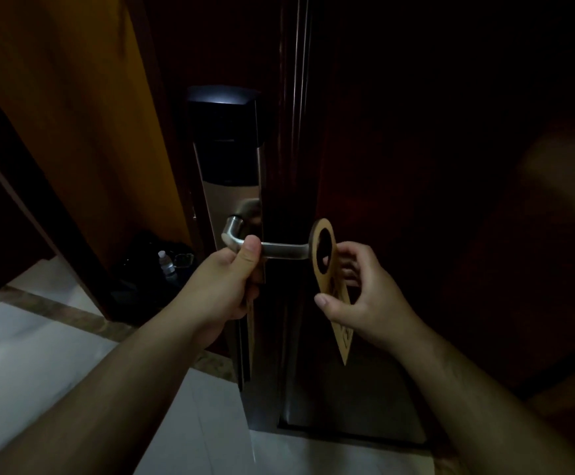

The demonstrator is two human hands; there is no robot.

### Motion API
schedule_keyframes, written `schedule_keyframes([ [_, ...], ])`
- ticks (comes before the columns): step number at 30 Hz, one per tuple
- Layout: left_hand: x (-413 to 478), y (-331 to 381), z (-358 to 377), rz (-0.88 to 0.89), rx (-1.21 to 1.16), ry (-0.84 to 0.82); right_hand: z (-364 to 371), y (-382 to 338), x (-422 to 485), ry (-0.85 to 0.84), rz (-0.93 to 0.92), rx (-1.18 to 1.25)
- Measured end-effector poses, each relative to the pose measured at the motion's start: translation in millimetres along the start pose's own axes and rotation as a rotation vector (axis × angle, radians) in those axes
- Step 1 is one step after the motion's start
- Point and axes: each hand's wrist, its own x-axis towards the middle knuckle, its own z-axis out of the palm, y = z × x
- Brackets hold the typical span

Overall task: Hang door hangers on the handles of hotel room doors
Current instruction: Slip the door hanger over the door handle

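A steel lever handle (284, 251) juts from a long lock plate (236, 190) on a dark wooden door. My left hand (229, 282) grips the handle near its bend, thumb on top. My right hand (359, 289) pinches a tan wooden door hanger (330, 269) just below its round hole. The hole sits at the free tip of the handle, with the hanger tilted and its lower end pointing down to the right. Another thin tan piece seems to hang below my left hand; it is hard to make out.
A black card-reader box (224, 118) tops the lock plate. The door edge stands ajar beside an orange-brown wall (83, 114). A dark bag with a water bottle (166, 264) lies on the floor behind the door. White floor tiles (193, 423) spread below.
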Motion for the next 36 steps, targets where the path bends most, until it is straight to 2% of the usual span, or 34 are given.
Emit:
schedule_keyframes([
  [7, -1.7, 0.8, -2.8, -0.043, -0.040, 0.004, 11.2, -12.7, 3.1, -0.084, -0.017, -0.048],
  [17, 2.6, 0.4, -14.5, -0.033, 0.021, -0.091, 13.5, -24.8, 11.2, -0.193, -0.033, -0.080],
  [22, 4.2, 1.1, -18.6, -0.039, 0.027, -0.112, 12.8, -22.1, 12.1, -0.154, -0.055, -0.053],
  [26, 4.2, 1.7, -20.5, -0.057, 0.035, -0.116, 4.8, -26.9, 13.6, 0.090, -0.084, 0.002],
  [28, 4.7, 2.5, -21.0, -0.063, 0.039, -0.108, -1.3, -35.2, 17.4, 0.191, -0.190, -0.076],
  [29, 5.0, 2.9, -21.2, -0.065, 0.035, -0.111, -3.8, -40.7, 20.0, 0.183, -0.245, -0.155],
  [32, 7.1, 2.2, -23.2, -0.071, 0.033, -0.125, -4.7, -55.3, 27.6, 0.029, -0.351, -0.391],
  [36, 10.0, 0.6, -24.9, -0.066, 0.037, -0.134, 0.3, -61.9, 38.6, -0.108, -0.378, -0.604],
])
